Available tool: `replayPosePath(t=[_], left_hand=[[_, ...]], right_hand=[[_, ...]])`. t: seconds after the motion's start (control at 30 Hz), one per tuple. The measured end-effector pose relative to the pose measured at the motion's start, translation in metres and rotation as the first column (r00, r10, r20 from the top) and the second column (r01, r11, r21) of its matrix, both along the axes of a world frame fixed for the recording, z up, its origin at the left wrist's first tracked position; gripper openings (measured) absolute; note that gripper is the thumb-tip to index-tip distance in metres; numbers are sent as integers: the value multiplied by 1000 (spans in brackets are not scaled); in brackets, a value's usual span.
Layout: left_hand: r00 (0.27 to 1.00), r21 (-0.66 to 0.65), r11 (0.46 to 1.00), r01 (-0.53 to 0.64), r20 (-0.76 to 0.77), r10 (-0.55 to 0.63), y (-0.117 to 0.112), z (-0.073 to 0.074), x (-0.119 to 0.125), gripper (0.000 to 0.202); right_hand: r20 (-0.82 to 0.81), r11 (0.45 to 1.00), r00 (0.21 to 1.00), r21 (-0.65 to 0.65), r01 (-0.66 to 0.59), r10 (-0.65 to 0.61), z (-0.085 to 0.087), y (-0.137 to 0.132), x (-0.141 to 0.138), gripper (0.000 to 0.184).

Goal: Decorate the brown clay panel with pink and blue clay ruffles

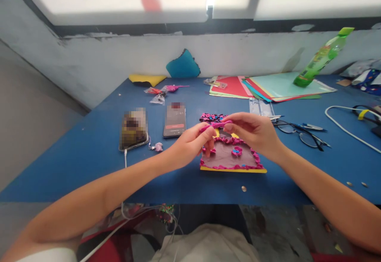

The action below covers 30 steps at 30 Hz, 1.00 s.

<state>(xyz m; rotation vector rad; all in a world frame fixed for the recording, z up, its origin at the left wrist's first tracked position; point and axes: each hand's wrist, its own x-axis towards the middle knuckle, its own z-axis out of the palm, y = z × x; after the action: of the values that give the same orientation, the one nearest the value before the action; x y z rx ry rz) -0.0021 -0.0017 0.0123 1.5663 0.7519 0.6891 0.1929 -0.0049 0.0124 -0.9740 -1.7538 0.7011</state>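
My left hand [190,145] and my right hand [251,131] pinch the two ends of a thin pink strip [214,125], holding it stretched between them just above the blue table [89,162]. Under the hands lies a craft card [230,157] with a yellow base, a mauve face, a frilly pink border and a small pink-and-blue flower. A small patch of pink and blue curled pieces [212,117] sits just behind the strip.
Two phones [174,119] [133,129] lie at the left, one on a white cable. Glasses [300,131] and a pen lie right of my hands. Coloured paper sheets [268,87] and a green bottle [323,57] are at the back right. Coins lie near the front edge.
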Motion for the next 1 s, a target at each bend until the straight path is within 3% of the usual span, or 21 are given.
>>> replayPosePath(t=[0.23,0.43,0.57,0.67,0.8,0.9,1.0], left_hand=[[999,65,998,-23,31,21,1,0,-2,32],[993,41,993,112,25,-113,0,-7,-3,46],[995,54,993,102,3,-102,0,-9,-4,41],[997,132,990,57,-66,-48,2,-8,-6,31],[988,255,962,-101,-91,128,4,-5,-6,27],[974,306,933,-190,-57,218,6,-5,-5,26],[971,365,915,-172,-95,220,5,-5,-4,30]], right_hand=[[88,992,992,81,-98,91,-1,-5,-3,16],[150,973,988,217,-79,47,-3,-7,-7,15],[162,967,987,252,-45,3,-5,-8,-9,8],[127,974,991,228,1,-30,-4,-9,-9,7],[95,980,995,197,25,-44,-2,-10,-8,10],[101,984,995,178,-20,2,-1,-11,-7,11],[149,978,987,187,-93,65,-1,-11,-7,12]])
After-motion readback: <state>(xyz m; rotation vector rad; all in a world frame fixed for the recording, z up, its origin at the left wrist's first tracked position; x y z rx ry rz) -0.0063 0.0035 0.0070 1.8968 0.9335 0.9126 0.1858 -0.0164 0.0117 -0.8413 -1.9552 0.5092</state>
